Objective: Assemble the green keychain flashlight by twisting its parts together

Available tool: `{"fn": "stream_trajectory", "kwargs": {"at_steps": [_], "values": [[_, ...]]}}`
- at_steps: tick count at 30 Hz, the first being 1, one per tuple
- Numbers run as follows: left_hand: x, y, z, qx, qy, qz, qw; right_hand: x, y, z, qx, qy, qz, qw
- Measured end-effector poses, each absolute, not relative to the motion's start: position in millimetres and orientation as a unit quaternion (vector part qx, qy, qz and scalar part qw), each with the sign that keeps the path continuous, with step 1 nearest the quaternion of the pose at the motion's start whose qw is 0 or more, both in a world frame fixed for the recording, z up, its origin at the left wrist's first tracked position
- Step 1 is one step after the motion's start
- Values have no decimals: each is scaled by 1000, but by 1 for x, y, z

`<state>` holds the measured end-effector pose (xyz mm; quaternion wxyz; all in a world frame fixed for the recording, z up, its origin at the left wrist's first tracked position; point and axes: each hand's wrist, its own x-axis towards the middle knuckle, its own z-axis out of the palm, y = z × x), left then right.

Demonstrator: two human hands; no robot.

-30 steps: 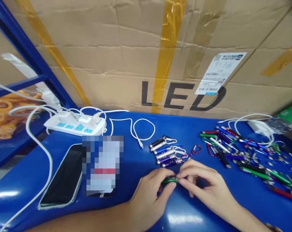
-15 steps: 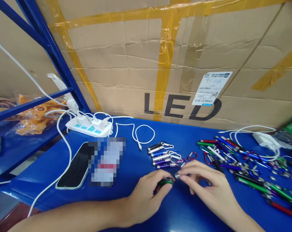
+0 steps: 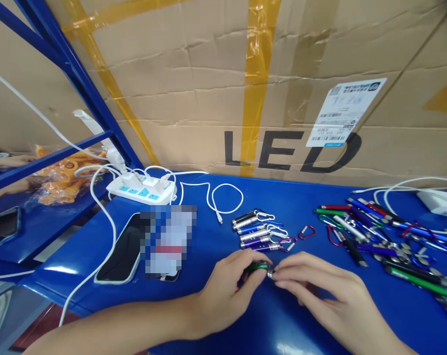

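Note:
My left hand [image 3: 228, 288] is closed around a small green flashlight body [image 3: 257, 266], mostly hidden by my fingers. My right hand [image 3: 332, 293] pinches a small silver end piece [image 3: 270, 274] between thumb and fingertips. That piece meets the right end of the green body; whether it is threaded on, I cannot tell. Just beyond my hands, several keychain flashlights [image 3: 256, 242] in black, blue, silver and purple lie side by side with carabiner clips. A loose red carabiner [image 3: 313, 230] rests to their right.
A jumble of coloured flashlights, pens and coin-like discs covers the right [image 3: 378, 250]. Two phones, one a black-screened phone [image 3: 121, 251], lie left, near a white power strip [image 3: 145, 196] and cables. A large carton [image 3: 193, 98] stands behind. Another person's arm [image 3: 9, 162] shows far left.
My right hand has brought the silver piece against the end of the green flashlight body; a gap was between them before. The whole view has shifted slightly.

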<state>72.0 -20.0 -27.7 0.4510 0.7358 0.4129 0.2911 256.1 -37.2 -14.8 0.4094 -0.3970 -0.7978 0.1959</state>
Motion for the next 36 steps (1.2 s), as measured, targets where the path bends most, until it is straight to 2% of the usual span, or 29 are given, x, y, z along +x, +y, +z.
{"fn": "stream_trajectory", "kwargs": {"at_steps": [5,13,20,28,36], "values": [[69,-17,-29,743,400,303,442,252,-41,-14,-426,-771,226,417],[67,-12,-36,760,393,254,452,254,-31,-21,-496,-664,419,370],[66,-10,-39,767,379,227,466,255,-27,-28,-529,-573,520,348],[64,-12,-39,761,352,196,508,253,-27,-29,-551,-513,571,326],[62,-17,-38,803,330,167,467,247,-33,-32,-582,-493,572,303]]}}
